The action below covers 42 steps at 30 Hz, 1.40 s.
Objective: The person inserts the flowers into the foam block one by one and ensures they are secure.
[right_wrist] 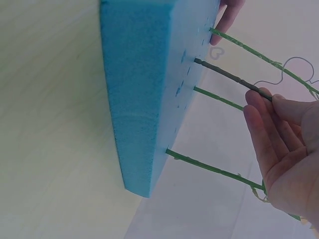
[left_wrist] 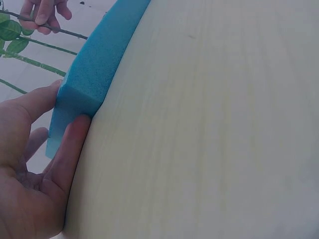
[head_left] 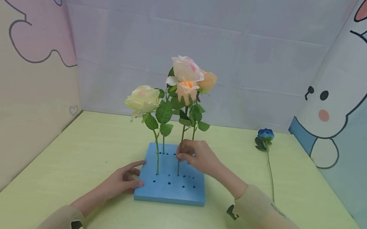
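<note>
A blue foam board (head_left: 169, 195) with rows of small holes lies on the table. My right hand (head_left: 200, 157) pinches the dark stem (right_wrist: 229, 77) of a peach-orange rose (head_left: 187, 91), whose lower end meets a hole in the board. Against the board's left edge rest the extended index finger and thumb of my left hand (head_left: 121, 179). A pale yellow rose (head_left: 143, 99), a pinkish-white rose (head_left: 187, 69) and a light orange rose (head_left: 208, 81) also stand upright in the board. Leaves and blooms overlap behind the pinched stem.
A blue rose (head_left: 265, 134) with a long thin stem lies on the table to the right, beyond my right forearm. The light yellow-green tabletop (head_left: 99, 150) is bordered by a pale cloth backdrop (head_left: 126, 49) and side panels with cartoon animals.
</note>
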Available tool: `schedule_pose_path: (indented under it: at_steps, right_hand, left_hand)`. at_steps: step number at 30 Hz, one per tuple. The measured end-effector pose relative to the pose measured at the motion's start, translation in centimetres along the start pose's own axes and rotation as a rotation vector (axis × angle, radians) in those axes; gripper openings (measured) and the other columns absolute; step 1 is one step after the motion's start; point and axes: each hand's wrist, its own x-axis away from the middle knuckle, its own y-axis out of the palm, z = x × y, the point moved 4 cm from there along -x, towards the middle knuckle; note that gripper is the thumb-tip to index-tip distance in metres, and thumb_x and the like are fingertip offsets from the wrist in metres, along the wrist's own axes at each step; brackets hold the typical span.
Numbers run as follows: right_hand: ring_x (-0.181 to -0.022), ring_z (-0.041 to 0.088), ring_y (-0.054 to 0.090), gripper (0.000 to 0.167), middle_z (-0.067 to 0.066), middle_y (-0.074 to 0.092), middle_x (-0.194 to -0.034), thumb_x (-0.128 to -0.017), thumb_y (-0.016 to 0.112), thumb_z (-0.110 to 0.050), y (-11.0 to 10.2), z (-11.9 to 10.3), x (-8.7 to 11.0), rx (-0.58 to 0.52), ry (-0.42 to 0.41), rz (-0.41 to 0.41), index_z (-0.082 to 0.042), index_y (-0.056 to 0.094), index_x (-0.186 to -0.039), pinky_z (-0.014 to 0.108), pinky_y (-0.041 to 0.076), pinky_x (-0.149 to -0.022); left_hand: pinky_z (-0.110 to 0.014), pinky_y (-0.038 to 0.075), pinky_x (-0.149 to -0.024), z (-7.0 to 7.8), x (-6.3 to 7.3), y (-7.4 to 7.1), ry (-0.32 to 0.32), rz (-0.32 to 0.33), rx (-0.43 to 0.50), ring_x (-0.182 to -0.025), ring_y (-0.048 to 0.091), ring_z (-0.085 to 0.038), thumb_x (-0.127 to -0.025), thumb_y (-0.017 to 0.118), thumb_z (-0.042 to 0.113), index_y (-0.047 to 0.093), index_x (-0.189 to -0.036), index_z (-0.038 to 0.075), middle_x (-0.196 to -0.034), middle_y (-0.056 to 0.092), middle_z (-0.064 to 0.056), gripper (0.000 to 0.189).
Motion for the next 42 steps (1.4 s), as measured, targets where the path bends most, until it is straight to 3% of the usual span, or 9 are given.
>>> schedule_pose_path:
  at_steps: [42]
  right_hand:
    - [-0.08, 0.027, 0.074, 0.004, 0.008, 0.077, -0.09, -0.093, 0.067, -0.01, 0.15, 0.45, 0.12, -0.057, 0.007, -0.031, -0.007, 0.065, -0.096, 0.021, 0.057, -0.058]
  left_hand:
    - [-0.035, 0.061, -0.084, 0.43, 0.51, 0.12, 0.025, -0.021, 0.021, -0.1, 0.06, -0.019, -0.088, 0.075, 0.032, 0.035, -0.154, 0.021, -0.137, 0.051, -0.02, 0.078]
